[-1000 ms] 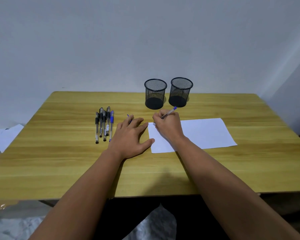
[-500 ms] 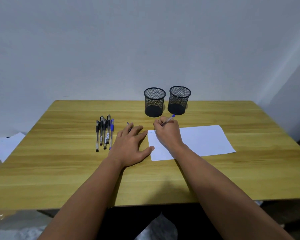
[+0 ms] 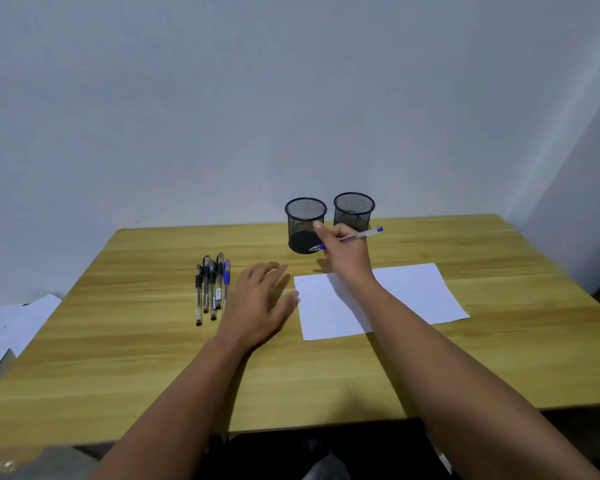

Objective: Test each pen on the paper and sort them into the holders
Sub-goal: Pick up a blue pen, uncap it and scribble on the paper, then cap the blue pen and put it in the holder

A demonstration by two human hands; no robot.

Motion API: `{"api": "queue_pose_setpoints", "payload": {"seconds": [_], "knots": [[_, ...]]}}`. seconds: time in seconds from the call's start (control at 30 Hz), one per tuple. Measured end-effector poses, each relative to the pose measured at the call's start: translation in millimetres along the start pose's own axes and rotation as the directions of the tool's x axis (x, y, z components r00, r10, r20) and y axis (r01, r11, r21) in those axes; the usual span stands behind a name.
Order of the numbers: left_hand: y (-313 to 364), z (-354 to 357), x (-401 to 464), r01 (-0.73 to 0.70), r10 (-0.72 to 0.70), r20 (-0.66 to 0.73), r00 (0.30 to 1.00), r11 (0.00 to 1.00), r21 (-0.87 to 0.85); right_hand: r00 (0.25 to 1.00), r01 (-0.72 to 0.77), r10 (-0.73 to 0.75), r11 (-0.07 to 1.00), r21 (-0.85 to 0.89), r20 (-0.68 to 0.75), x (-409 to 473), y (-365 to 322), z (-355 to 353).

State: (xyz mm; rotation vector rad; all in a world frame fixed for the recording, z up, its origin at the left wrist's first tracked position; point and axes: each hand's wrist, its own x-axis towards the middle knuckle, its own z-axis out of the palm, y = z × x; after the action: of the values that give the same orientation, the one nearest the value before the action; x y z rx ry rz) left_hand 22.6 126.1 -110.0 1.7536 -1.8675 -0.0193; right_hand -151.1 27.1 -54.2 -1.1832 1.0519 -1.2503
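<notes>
Fingers of the right hand [image 3: 347, 251] were closed around the blue pen [image 3: 352, 238], raised near the left holder [image 3: 305, 225] at the table's [image 3: 499, 358] far edge. It looked light, stiff, probably slick, best pinched mid-barrel. The left hand [image 3: 257, 303] lay open, empty, beside the paper's [image 3: 413, 296] left edge.

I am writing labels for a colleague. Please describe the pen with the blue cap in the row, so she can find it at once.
On the wooden table, left of the white paper, five pens lie in a row. The blue-capped pen is the rightmost, nearest the left hand; its four neighbours have black caps.
</notes>
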Motion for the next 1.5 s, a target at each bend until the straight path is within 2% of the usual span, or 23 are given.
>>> {"api": "queue_pose_setpoints", "payload": {"seconds": [0.07,0.1,0.2,0.27,0.37,0.47,0.73,0.9,1.27,1.4,1.5], "knots": [[-3.7,-3.5,8.9,0.068,-0.056,-0.139,0.989,0.995,0.077,1.000,0.021,-0.021,1.000,0.000,-0.018,0.5,-7.2,-1.8],[-4.9,-5.8,14.2,0.131,-0.108,-0.162,0.981,0.982,0.138,1.000,0.009,-0.009,1.000,0.000,-0.009,0.6,-9.6,-3.3],[-3.0,-12.4,26.8,0.276,-0.257,-0.104,0.961,0.916,0.291,0.995,-0.086,0.084,0.996,0.024,0.062,-1.5,-15.9,-9.7],[-0.1,-13.9,30.4,0.284,-0.285,-0.047,0.957,0.898,0.337,0.988,-0.131,0.125,0.989,0.061,0.087,-3.3,-16.3,-13.9],[-1.1,-12.1,34.2,0.273,-0.286,-0.008,0.958,0.905,0.326,0.993,-0.087,0.087,0.996,-0.005,0.075,-5.2,-8.3,-20.8],[-3.4,-13.6,36.6,0.265,-0.279,0.004,0.960,0.916,0.300,0.994,-0.057,0.065,0.993,-0.100,0.084,-7.5,-3.2,-27.8],[-0.1,-19.7,41.0,0.297,-0.302,-0.023,0.953,0.917,0.265,0.987,-0.057,0.080,0.986,-0.158,0.141,-15.9,-4.4,-43.3],[-5.4,-16.5,53.3,0.350,-0.387,0.034,0.922,0.865,0.359,0.988,-0.048,0.073,0.982,-0.183,0.133,-17.9,-4.4,-53.1],[-3.5,-22.4,46.5,0.299,-0.321,0.084,0.943,0.931,0.208,0.979,0.000,0.056,0.963,-0.270,0.198,-18.1,-8.4,-57.3],[3.1,-28.9,38.3,0.236,-0.234,0.073,0.969,0.972,-0.019,0.973,0.027,0.052,0.941,-0.337,0.224,-19.6,-10.7,-56.0],[14.0,-38.5,33.3,0.250,-0.228,0.118,0.967,0.938,-0.239,0.972,0.032,0.061,0.921,-0.388,0.225,-21.7,-14.2,-57.4]]}}
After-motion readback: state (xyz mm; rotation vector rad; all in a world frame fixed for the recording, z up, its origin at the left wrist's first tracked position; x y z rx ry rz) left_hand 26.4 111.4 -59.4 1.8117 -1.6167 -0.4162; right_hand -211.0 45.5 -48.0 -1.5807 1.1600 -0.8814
